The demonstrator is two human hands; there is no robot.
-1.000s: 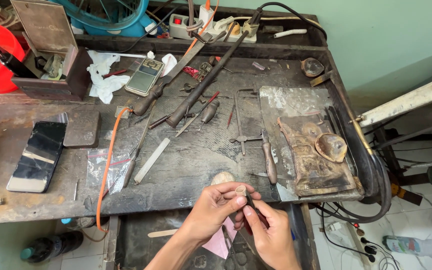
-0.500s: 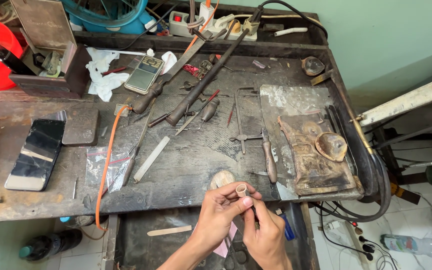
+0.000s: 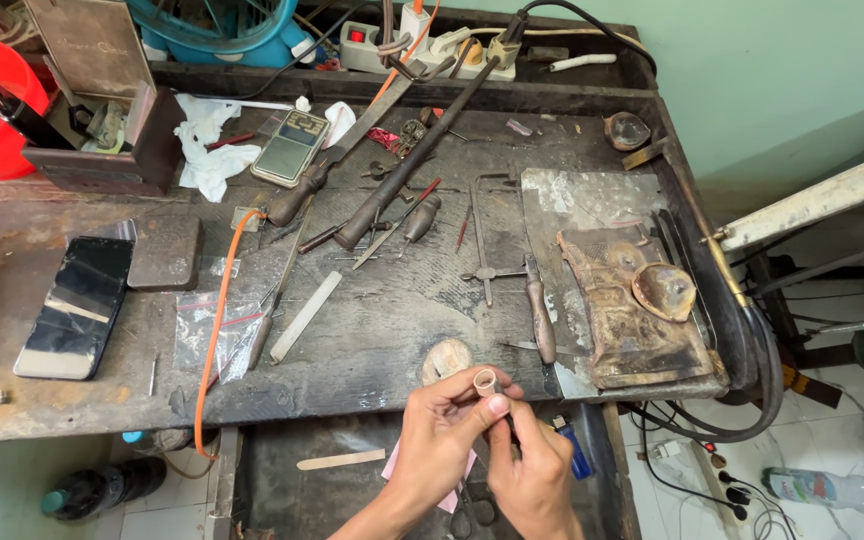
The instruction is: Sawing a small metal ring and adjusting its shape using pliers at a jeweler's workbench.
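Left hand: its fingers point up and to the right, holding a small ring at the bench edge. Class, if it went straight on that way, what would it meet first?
Probably the wooden-handled tool lying beyond the ring; the left hand may pass above it, since depth is unclear.

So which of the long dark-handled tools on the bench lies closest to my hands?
The short wooden-handled tool lying upright beside the scorched pad, just above your right hand. The two long ones slant away at the bench's far side.

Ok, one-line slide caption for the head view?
Left hand pinches a small ring while right hand works it, above a cluttered workbench.
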